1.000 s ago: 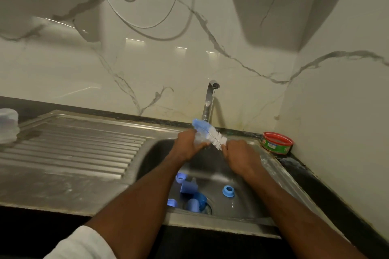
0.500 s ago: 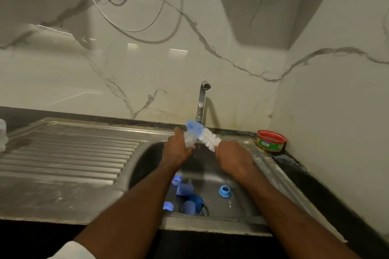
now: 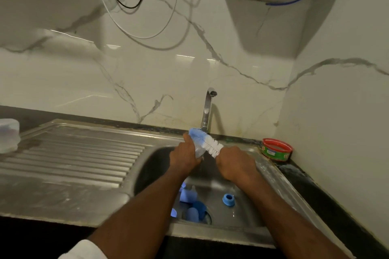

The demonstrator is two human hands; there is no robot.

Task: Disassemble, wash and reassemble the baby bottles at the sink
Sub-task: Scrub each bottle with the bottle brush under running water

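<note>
Over the steel sink (image 3: pixel 267 176) my left hand (image 3: pixel 185 159) grips a clear baby bottle (image 3: pixel 199 151). My right hand (image 3: pixel 235 163) holds a bottle brush (image 3: pixel 207 142) with white bristles and a blue sponge tip, which sticks out up and to the left past the bottle, just below the tap (image 3: pixel 207 109). Whether the brush is inside the bottle I cannot tell. On the sink floor lie several blue bottle parts: a blue ring (image 3: pixel 228 200) to the right, and caps and collars (image 3: pixel 192 209) near the drain, partly hidden by my left forearm.
A ribbed steel draining board (image 3: pixel 69 160) stretches to the left, with a clear plastic container (image 3: pixel 8 135) at its far left edge. A red-rimmed tin (image 3: pixel 276 149) sits in the back right corner by the wall. Cables hang on the marble wall above.
The brush and both hands have stayed together under the tap with small shifts; the view has tilted slightly. No part has been let go.
</note>
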